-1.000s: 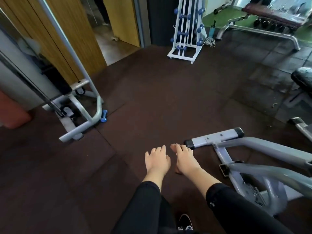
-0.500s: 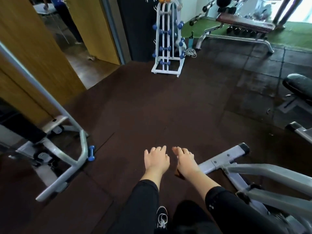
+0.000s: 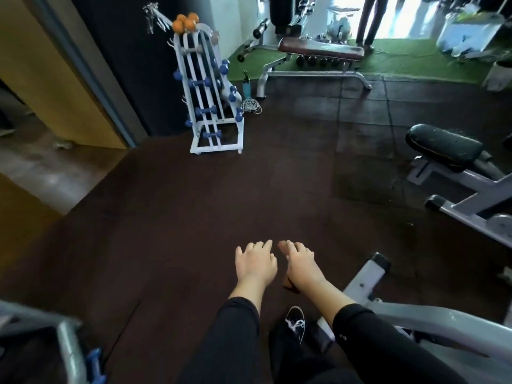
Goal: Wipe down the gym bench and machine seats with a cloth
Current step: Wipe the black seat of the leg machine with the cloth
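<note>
Frankly, we see no cloth clearly anywhere. Our left hand (image 3: 255, 263) hangs over the dark rubber floor (image 3: 194, 217) with its fingers relaxed, spread and holding nothing. Our right hand (image 3: 300, 261) sits just beside it, back to the camera, fingers also fairly straight; a small brownish scrap (image 3: 291, 285) peeks out beneath its palm, and it may be a folded cloth tucked under the thumb, though we cannot tell.

The surfaces to wipe lie ahead. The long padded bench (image 3: 321, 49) stands far off on the green turf (image 3: 401, 65), and a black machine seat (image 3: 443, 146) sits to our right on its grey frame (image 3: 471, 195). We judge both pads to be firm foam under smooth vinyl: stiff enough to press on, perhaps slick when damp, fixed to heavy steel that will not shift. A cloth would be light and limp, best bunched in the palm and pushed flat.

A white dumbbell rack (image 3: 210, 106) stands between. No brand, label or writing can be read.
</note>
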Motion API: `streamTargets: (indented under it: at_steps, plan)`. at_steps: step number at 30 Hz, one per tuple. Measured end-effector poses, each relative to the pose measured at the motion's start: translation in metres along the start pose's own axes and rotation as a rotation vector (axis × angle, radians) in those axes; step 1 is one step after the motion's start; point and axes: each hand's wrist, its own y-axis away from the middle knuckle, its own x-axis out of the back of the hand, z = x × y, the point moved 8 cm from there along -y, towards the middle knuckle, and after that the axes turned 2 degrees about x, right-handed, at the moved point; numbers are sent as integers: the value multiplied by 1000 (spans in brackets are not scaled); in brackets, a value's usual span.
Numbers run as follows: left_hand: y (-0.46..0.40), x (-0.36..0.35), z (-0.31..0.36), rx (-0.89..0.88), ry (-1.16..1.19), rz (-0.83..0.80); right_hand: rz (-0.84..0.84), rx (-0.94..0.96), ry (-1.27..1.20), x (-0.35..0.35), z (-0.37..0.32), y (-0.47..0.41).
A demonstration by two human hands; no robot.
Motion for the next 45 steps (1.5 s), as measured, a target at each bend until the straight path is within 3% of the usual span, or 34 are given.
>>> streamTargets:
  at_steps: [16,25,30,36,45]
  plan:
    - [-325,90,106,-316,-62,-40,142,-284,-37,124,88,-274]
    - [-491,134,188,-573,-204,-78,265,-564,-215,192,149,-391]
    - [-530,129,264,-754,-266,-135,346,-731,-253,214,202,-411]
    - [-579,121,387,-924,-279,-150,308,-838,-264,256,302,-434]
    - [-644,114,570,-1011,-283,-166,502,-933,-274,364,472,-461]
